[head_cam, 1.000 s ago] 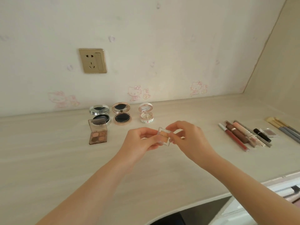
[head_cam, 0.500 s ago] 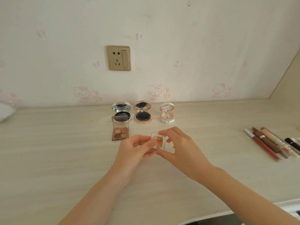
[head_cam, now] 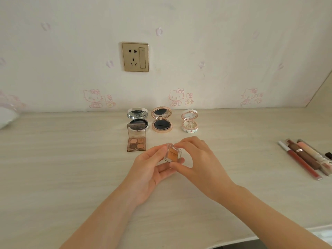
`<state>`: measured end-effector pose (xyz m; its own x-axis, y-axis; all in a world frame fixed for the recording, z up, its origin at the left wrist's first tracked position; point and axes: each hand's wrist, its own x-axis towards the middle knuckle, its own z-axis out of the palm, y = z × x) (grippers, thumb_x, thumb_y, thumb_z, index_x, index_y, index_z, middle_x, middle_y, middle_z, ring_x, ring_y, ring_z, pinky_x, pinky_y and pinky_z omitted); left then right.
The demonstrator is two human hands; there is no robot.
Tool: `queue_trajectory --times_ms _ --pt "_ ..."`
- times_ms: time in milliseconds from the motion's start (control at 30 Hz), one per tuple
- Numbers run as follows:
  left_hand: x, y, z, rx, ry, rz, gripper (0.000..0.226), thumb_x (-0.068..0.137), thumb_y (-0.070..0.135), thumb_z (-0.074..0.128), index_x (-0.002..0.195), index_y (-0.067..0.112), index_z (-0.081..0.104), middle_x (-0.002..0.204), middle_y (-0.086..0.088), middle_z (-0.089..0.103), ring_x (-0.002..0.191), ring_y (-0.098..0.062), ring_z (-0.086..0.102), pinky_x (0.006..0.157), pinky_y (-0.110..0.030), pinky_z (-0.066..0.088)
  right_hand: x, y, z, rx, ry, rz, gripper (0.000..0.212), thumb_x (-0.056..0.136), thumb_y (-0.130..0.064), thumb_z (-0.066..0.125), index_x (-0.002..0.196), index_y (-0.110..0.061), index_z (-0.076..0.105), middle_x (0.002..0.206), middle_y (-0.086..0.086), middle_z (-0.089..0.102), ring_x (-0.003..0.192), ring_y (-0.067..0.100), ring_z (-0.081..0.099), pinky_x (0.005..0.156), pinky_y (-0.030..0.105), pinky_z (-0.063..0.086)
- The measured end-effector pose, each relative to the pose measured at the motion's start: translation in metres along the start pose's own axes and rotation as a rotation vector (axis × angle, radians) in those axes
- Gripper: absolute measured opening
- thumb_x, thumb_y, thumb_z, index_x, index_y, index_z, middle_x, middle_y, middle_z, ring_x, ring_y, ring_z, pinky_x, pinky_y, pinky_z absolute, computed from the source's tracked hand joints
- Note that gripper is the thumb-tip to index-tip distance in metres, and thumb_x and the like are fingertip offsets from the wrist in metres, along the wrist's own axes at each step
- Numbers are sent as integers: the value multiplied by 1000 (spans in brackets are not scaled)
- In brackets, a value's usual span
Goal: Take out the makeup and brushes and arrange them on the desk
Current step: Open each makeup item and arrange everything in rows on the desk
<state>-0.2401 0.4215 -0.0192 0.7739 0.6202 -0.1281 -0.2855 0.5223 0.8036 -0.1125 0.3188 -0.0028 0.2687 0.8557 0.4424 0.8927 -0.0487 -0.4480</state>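
A small clear square case of orange eyeshadow (head_cam: 173, 153) is held just above the desk (head_cam: 62, 159) between both hands. My left hand (head_cam: 150, 169) cups it from below and the left, fingers curled under it. My right hand (head_cam: 195, 159) pinches its top and lower edge with thumb and fingers. Behind stand an open four-colour eyeshadow palette (head_cam: 136, 141), an open silver compact (head_cam: 138, 119), an open rose-gold compact (head_cam: 161, 120) and an open small white compact (head_cam: 189, 121).
A row of lip pencils and tubes (head_cam: 303, 159) lies at the right edge of the desk. A gold wall socket (head_cam: 135, 56) sits on the wall above the compacts. A white object (head_cam: 7, 117) shows at the far left. The desk's front edge curves at lower right.
The view has shifted left, so the pencils now sit at the right edge. Both hands keep hold of the small case and have turned it slightly; it stays in front of the compacts.
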Motion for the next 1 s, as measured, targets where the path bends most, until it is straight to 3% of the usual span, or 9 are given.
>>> queue_trajectory --times_ms 100,300,533,833,1000 --pt "1 -1 0 21 5 10 33 81 24 66 107 5 71 107 -21 69 100 -40 67 84 -42 57 0 -4 1 -64 1 -43 53 80 -37 71 128 -22 53 118 -9 54 102 14 48 88 23 41" --pt "-1 0 0 27 -9 12 34 78 25 69 105 6 73 108 -21 69 101 -38 67 78 -36 58 6 -7 -1 54 -18 -2 44 74 -32 78 112 -24 57 104 -13 56 98 10 52 83 23 44" --pt "-2 1 1 32 -20 2 33 78 24 68 105 7 73 109 -22 69 102 -39 67 83 -39 57 12 0 -5 233 -80 67 43 67 -29 84 102 -30 60 97 -17 59 96 -1 56 79 5 38" --pt "0 1 -3 29 -18 -3 32 79 22 68 108 9 73 112 -18 69 101 -33 68 83 -38 57 15 0 -15 352 -139 98 36 73 -23 80 104 -37 67 98 -19 67 99 -3 60 79 18 51" --pt "1 0 -3 -4 -22 11 28 82 17 65 106 7 73 109 -20 70 101 -34 68 81 -39 57 15 1 -23 362 -134 49 30 89 -16 64 103 -43 67 98 -25 69 99 -8 62 85 16 51"
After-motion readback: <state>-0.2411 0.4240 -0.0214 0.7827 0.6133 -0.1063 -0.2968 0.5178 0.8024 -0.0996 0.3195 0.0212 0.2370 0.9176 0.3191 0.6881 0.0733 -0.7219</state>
